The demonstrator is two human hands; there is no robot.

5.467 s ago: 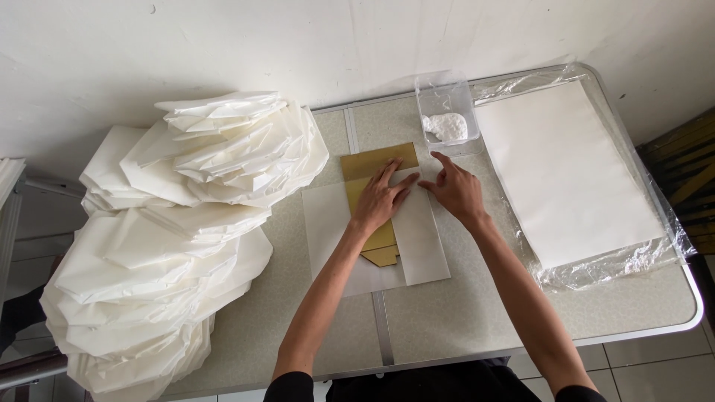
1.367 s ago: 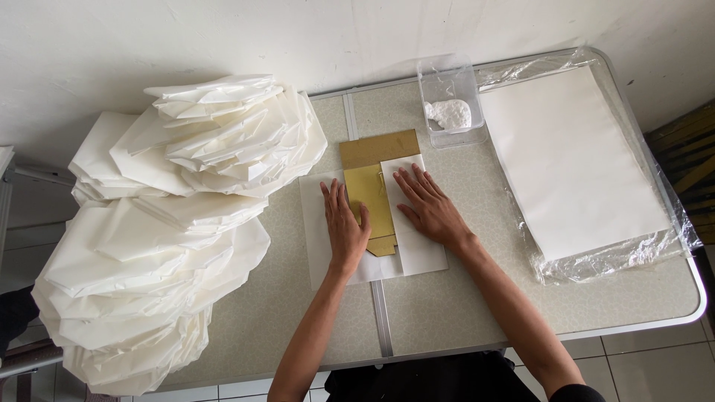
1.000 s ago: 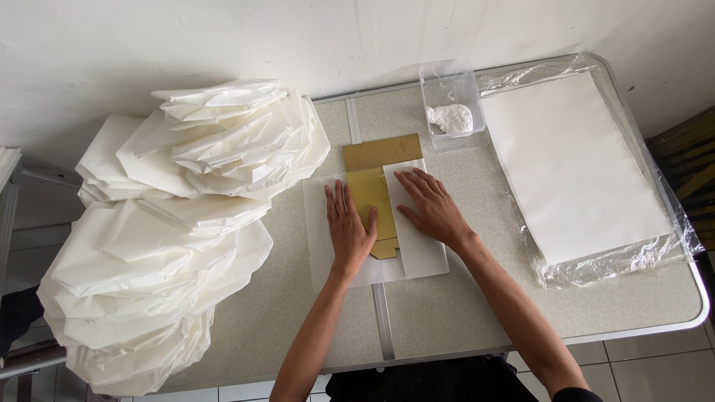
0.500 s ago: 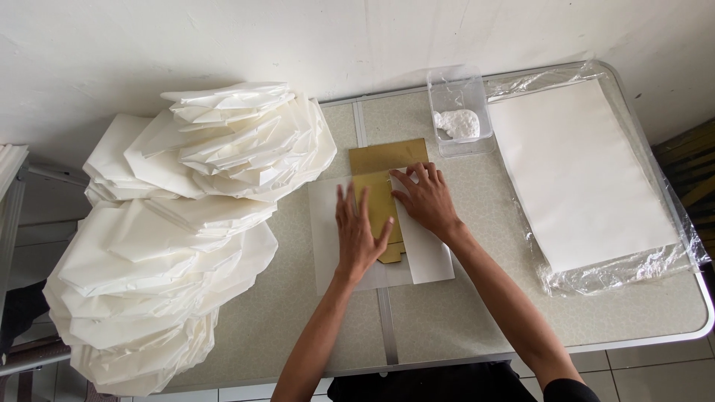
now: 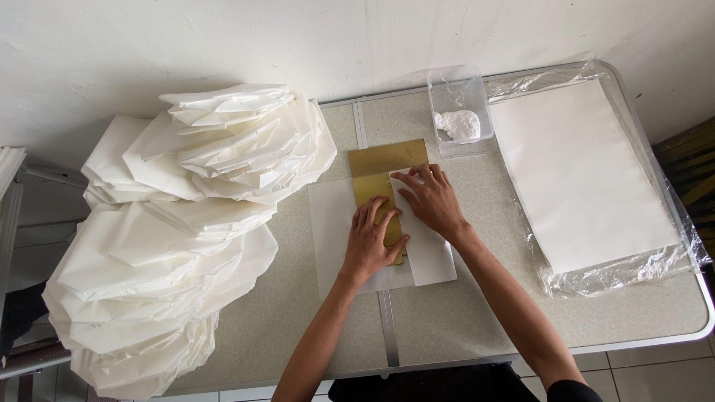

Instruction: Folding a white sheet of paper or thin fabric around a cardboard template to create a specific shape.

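A sheet of white paper (image 5: pixel 331 238) lies on the speckled table (image 5: pixel 298 327), folded around a tan cardboard piece (image 5: pixel 387 158) that sticks out at its far end. My left hand (image 5: pixel 372 242) lies flat on the cardboard and the paper's middle. My right hand (image 5: pixel 428 197) presses the folded right flap of the paper down beside the cardboard, fingers pointing left. Neither hand grips anything.
Two big heaps of folded white paper bags (image 5: pixel 194 223) fill the table's left side. A clear plastic tub with white paste (image 5: pixel 462 123) stands behind the cardboard. A stack of white sheets on clear plastic wrap (image 5: pixel 585 175) lies at the right. A white wall runs behind.
Both hands have slid along the folded paper, pressing it; the right hand moved toward the far end of the flap, the left hand shifted onto the cardboard.
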